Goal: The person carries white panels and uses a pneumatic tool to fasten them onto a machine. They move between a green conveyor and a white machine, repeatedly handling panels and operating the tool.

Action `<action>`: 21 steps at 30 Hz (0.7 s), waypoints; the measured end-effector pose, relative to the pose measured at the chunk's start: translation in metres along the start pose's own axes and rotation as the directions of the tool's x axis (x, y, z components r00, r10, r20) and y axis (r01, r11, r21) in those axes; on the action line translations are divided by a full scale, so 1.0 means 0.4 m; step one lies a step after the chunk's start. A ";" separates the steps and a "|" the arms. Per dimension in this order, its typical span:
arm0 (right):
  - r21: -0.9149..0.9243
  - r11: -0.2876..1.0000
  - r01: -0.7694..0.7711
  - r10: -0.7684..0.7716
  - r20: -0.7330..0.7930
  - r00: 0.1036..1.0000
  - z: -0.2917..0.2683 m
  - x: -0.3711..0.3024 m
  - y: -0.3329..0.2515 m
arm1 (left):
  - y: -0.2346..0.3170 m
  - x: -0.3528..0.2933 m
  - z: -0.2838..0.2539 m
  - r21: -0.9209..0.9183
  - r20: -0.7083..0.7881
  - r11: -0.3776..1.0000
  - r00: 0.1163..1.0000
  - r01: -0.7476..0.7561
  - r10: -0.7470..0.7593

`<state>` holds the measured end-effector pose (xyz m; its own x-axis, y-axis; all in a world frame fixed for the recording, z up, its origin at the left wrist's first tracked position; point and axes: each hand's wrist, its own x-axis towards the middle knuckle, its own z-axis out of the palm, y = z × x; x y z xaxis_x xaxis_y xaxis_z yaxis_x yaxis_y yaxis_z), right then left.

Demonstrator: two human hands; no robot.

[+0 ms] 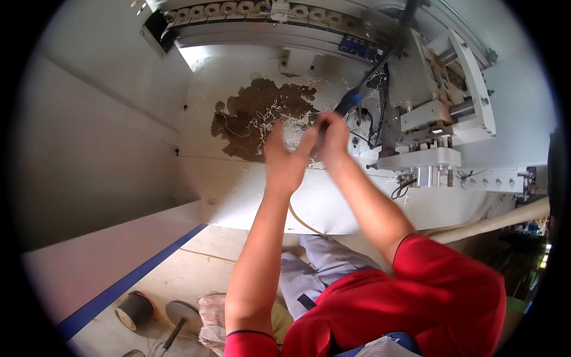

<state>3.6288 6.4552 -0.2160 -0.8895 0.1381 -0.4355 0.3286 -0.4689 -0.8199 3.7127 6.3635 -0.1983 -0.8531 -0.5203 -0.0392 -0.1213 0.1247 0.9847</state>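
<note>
My right hand (334, 138) is closed around the lower end of a long black hose-like tool with a blue collar (351, 100). This slants up to the right toward the machine's top. Its tip is hidden by my fingers. Beside it, my left hand (286, 159) has thumb and fingers apart, with the thumb close to the right hand. Both hands are slightly blurred. Just beyond them, a heap of white stringy shavings (292, 128) lies on a brown stained patch (247, 104) of the pale cabinet floor (202, 140).
A row of white rollers (229, 8) runs along the top. At right stands a metal machine unit (455, 113) with rods and cables. A grey panel (107, 131) walls the left. Below are a black spool (135, 310), a sack (213, 315) and a thin hose (300, 219).
</note>
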 end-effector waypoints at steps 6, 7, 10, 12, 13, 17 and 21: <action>-0.018 0.988 -0.152 0.153 0.069 0.986 0.011 0.062 -0.170 | -0.128 -0.200 -0.153 -0.030 -0.042 0.955 0.954 0.295 -0.296; 0.041 0.994 -0.100 0.099 0.015 0.995 0.008 0.073 -0.170 | -0.149 -0.225 -0.166 -0.053 -0.039 0.942 0.942 0.331 -0.333; -0.091 0.987 -0.129 0.142 0.158 0.977 -0.028 0.052 -0.113 | -0.150 -0.274 -0.179 -0.113 -0.016 0.922 0.927 0.371 -0.375; -0.051 0.972 -0.228 0.231 0.063 0.971 -0.028 0.019 -0.074 | -0.141 -0.294 -0.171 -0.135 0.006 0.923 0.932 0.360 -0.362; 0.014 0.981 -0.192 0.193 -0.003 0.981 -0.036 0.014 -0.050 | -0.133 -0.301 -0.165 -0.137 0.027 0.930 0.940 0.342 -0.341; -0.036 0.951 -0.308 0.308 -0.007 0.951 -0.083 -0.117 0.049 | -0.117 -0.294 -0.161 -0.197 0.088 0.915 0.935 0.353 -0.342; -0.244 0.944 -0.222 0.244 0.063 0.968 -0.136 -0.205 0.122 | -0.127 -0.294 -0.171 -0.197 0.160 0.904 0.922 0.379 -0.352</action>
<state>3.7350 6.4685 -0.2406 -0.8009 -0.0356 -0.5977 0.5849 -0.2601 -0.7683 3.8538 6.3603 -0.2322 -0.8250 -0.3890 -0.4099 -0.3330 -0.2513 0.9088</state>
